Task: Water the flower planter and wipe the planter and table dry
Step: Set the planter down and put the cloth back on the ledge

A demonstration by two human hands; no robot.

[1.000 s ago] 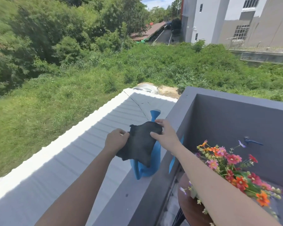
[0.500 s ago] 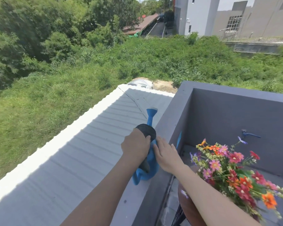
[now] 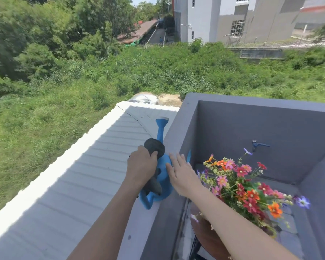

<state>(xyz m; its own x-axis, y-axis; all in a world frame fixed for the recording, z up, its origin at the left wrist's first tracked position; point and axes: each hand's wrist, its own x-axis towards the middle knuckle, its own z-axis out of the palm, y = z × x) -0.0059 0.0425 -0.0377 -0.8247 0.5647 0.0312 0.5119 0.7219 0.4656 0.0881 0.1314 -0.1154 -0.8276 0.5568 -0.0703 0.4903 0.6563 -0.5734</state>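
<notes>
A blue watering can (image 3: 160, 134) stands on the grey balcony wall top (image 3: 184, 113), its spout pointing away from me. My left hand (image 3: 142, 166) is shut on a bunched dark cloth (image 3: 154, 147), pressed against the can's left side. My right hand (image 3: 182, 172) lies flat with fingers apart on the can's right side. To the right, colourful flowers (image 3: 240, 182) stand over a round brown table (image 3: 206, 235); the planter itself is hidden behind my right forearm and the blooms.
A white corrugated roof (image 3: 83, 175) stretches below the wall on the left. A blue tap (image 3: 259, 145) sticks out of the grey inner balcony wall. Grass, trees and buildings lie far beyond.
The cloth was spread between both hands over the can; now it is bunched in my left hand, and my right hand has let go and rests flat on the can.
</notes>
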